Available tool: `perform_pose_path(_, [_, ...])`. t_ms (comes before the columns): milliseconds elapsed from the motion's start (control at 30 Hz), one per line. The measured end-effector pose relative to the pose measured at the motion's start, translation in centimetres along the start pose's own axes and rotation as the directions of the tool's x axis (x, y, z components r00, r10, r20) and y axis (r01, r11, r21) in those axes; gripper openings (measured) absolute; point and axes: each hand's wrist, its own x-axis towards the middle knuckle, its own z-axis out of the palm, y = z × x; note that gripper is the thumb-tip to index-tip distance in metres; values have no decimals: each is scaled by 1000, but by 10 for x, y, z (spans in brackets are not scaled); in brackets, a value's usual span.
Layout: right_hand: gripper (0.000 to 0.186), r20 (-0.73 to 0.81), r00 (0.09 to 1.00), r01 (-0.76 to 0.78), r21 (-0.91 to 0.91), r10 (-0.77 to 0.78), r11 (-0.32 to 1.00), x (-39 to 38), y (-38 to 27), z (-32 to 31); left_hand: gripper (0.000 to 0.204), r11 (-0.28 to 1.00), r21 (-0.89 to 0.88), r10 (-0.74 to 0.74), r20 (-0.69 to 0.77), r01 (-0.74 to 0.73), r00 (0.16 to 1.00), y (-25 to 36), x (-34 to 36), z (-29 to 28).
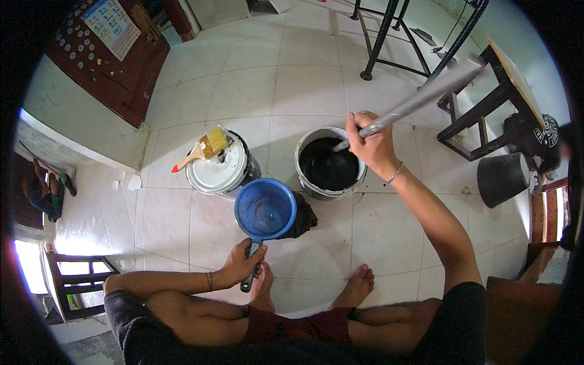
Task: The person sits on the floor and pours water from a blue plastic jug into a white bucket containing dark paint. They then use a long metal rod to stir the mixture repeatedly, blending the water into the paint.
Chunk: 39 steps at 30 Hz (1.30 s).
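Fingers of the right hand (pixel 372 142) curl round a grey rod (pixel 420 103), forearm slanting forward and inward; below-left of them, the rod's lower end sits inside a bucket (pixel 324 194) of black liquid (pixel 331 170). The left hand (pixel 241 264) has its fingers wrapped about a blue plastic dipper (pixel 266 210) by the handle, bowl ahead of them, forearm sideways

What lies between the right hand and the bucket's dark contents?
The lower end of the grey stick, angled from the right hand toward the dark contents, in the head view.
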Motion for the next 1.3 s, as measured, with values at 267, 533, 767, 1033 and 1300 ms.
perform_pose_path(267, [42, 268, 799, -601, 366, 538, 711, -4, -12, 0, 43, 987, -92, -132, 7, 132, 991, 20, -8, -1])
perform_pose_path(533, [34, 93, 995, 46, -10, -45, 999, -3, 2, 6, 43, 993, -21, -112, -16, 112, 994, 14, -5, -1])
perform_pose_path(767, [36, 201, 806, -585, 419, 557, 694, -4, -8, 4, 42, 993, -56, -105, -8, 104, 994, 13, -5, 1])
perform_pose_path(1033, [39, 231, 951, -218, 35, 205, 975, 0, 1, 5, 39, 984, -99, -146, 8, 146, 989, 19, -8, -1])
perform_pose_path(1300, [37, 130, 873, -486, 302, 470, 820, -1, -6, 4, 41, 998, -28, -62, -14, 61, 998, 13, -5, -1])
